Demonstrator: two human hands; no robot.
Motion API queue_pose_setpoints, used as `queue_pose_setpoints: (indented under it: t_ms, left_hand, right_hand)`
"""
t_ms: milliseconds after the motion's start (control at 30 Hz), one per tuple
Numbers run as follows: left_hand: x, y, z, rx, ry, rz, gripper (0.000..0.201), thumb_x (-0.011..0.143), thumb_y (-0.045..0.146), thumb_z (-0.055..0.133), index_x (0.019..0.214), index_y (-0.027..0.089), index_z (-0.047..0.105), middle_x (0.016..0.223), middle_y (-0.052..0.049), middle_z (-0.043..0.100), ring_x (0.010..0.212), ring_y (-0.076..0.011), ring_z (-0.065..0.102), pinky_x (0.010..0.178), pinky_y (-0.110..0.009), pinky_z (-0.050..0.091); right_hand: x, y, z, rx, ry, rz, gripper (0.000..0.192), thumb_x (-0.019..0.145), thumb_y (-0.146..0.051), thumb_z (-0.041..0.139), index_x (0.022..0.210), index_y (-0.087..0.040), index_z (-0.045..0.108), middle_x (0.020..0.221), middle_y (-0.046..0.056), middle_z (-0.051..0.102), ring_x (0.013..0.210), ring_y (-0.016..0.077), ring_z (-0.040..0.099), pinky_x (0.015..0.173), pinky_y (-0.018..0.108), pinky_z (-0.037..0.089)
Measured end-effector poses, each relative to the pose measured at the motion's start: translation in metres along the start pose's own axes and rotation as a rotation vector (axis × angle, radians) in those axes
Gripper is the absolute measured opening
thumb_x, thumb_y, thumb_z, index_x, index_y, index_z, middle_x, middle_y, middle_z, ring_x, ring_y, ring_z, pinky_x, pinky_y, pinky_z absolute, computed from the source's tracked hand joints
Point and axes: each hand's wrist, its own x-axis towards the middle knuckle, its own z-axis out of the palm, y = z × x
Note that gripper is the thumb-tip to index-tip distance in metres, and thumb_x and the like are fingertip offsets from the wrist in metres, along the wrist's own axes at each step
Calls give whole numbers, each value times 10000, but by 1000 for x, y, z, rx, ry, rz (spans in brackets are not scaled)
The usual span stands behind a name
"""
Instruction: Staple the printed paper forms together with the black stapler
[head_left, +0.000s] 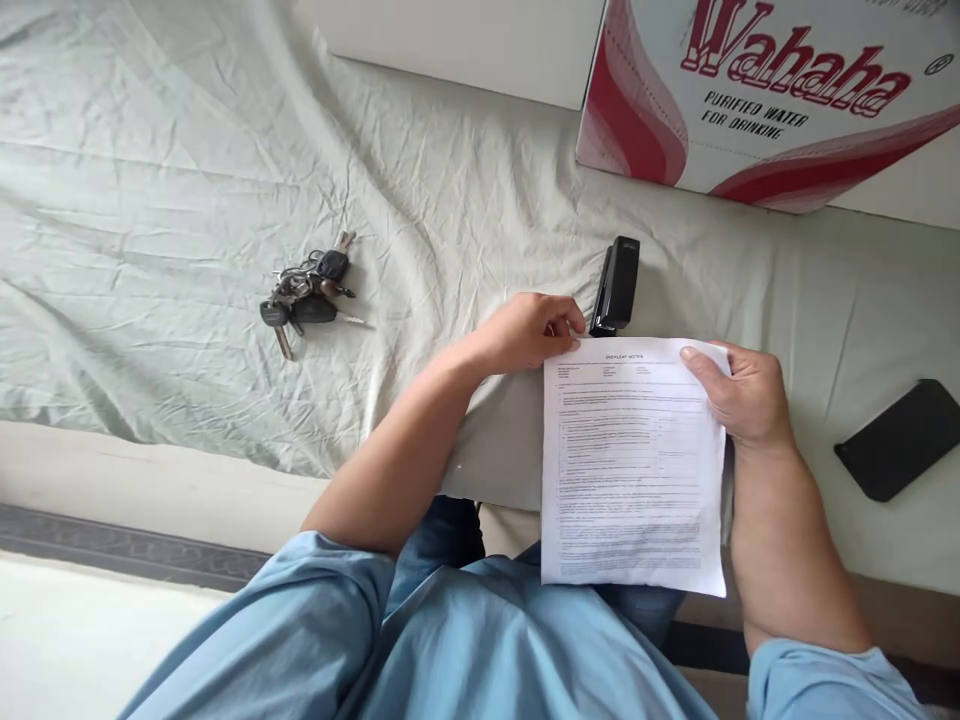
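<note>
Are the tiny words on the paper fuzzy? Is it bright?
Head view: small print on the paper is too fuzzy to read, though its heading is legible; head view: fairly bright, with soft shading along folds in the cloth; head view: big red letters on the box look crisp.

On the wrinkled pale-green cloth (150, 250), the black oblong stapler (622, 285) sits just beyond the white rectangular paper sheet (630, 470) — bunched metal-and-black keys (309, 305) well to the left, a flat black rectangular slab (900, 440) to the right, the red-and-white cardboard carton (750, 155) behind.
</note>
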Motion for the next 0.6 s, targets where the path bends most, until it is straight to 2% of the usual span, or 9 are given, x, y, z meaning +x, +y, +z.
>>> queue_pose_setpoints:
  t_ms: [167,367,467,600]
  left_hand:
    - [5,-8,18,39,240,24,158,903,193,732,1047,232,782,859,0,801,732,-135,656,692,-282,501]
    - [7,-10,31,157,399,49,288,941,129,695,1184,227,815,951,-16,802,801,-160,675,867,-352,589]
    - [10,-20,35,221,474,201,459,979,110,620,1355,244,846,1148,-69,787,921,-185,693,937,-373,604]
    - [13,-36,32,308,509,457,550,1065,152,554,1473,365,856,1333,-83,657,939,-183,605,920,-382,599]
  right_hand:
    - [2,9,-4,32,49,58,532,827,-755,985,730,-252,842,629,-31,702,550,164,605,491,296,453]
    - [7,19,-6,83,123,74,481,815,-699,1013,726,-254,855,658,-30,757,539,164,619,461,286,463]
    - [8,23,-7,101,147,75,453,810,-669,1019,738,-247,871,670,-26,777,538,159,617,461,280,452]
    - [9,22,-8,103,149,83,431,810,-660,1013,764,-250,888,705,-7,811,571,183,660,492,298,475]
